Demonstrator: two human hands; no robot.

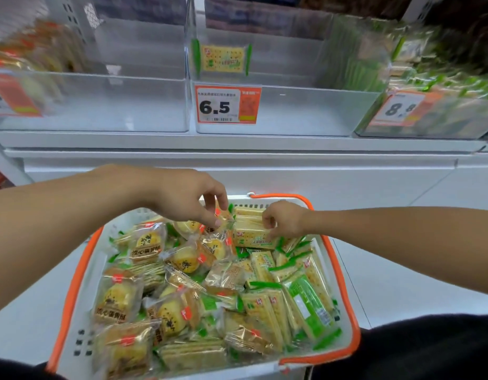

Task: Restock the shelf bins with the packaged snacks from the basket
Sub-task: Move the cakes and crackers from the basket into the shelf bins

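Observation:
A white basket with an orange rim [344, 272] sits low in front of me, full of wrapped snacks: green-edged cracker packs [306, 300] on the right, yellow pastry packs [149, 248] on the left. My right hand [285, 219] grips a stack of green cracker packs [251, 229] at the basket's far end. My left hand [193, 198] pinches the left edge of that same stack with its fingertips. Above, the clear middle shelf bin [292, 111] carries a 6.5 price tag [227, 104] and a sample cracker pack [221, 59] on its front wall.
A clear bin [100, 102] stands to the left of the middle one. The far-left bin [26, 64] holds golden packs; the right bin [434, 105], tagged 8.8, holds green packs. A white shelf ledge [237, 149] runs between bins and basket.

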